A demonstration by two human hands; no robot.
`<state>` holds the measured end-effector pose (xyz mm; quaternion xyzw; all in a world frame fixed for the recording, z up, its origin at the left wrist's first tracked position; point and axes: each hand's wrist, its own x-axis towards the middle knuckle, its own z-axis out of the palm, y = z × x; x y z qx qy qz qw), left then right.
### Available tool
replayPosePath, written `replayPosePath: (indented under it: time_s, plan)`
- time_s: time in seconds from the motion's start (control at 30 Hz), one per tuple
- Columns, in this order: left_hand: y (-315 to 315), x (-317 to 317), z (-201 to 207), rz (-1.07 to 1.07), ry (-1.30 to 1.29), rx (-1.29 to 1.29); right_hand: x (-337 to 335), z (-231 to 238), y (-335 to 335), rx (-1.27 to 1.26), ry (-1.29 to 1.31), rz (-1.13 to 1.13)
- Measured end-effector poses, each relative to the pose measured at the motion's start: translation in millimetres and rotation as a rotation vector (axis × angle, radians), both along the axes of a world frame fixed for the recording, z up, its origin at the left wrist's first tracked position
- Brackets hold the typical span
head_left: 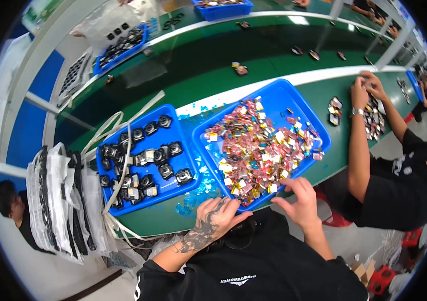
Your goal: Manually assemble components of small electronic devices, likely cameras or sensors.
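Note:
In front of me a blue tray [298,95] holds a heap of small circuit boards [253,150] with red, white and yellow parts. My left hand [212,219] is at its near left edge, thumb stretched away from the fingers, with nothing seen in it. At the near right edge is my right hand [301,201], thumb and fingers apart and nothing between them. Left of this tray stands a second blue tray [173,189], with several black camera-like modules [158,156] in loose rows.
White straps [118,188] cross the left tray's side. Blue film scraps [198,195] lie between the trays. Wrapped packs [55,200] stand at the left. Beyond runs a green conveyor belt [273,50] carrying a few parts. A co-worker [389,170] handles boards at the right.

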<state>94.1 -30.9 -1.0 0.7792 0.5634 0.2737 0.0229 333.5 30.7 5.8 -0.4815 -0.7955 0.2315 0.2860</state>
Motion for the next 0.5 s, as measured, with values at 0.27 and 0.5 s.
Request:
replayPosePath:
  time_s: [0.27, 0.5]
  plan:
    - [9.5, -7.8, -9.9, -0.100, -0.034, -0.005, -22.6, -5.5, 7.9, 0.008, 0.150, -0.092]
    - [1.9, -15.1, -11.2, -0.096, 0.056, -0.030, -34.6, 14.8, 32.8, -0.068, 0.064, 0.031]
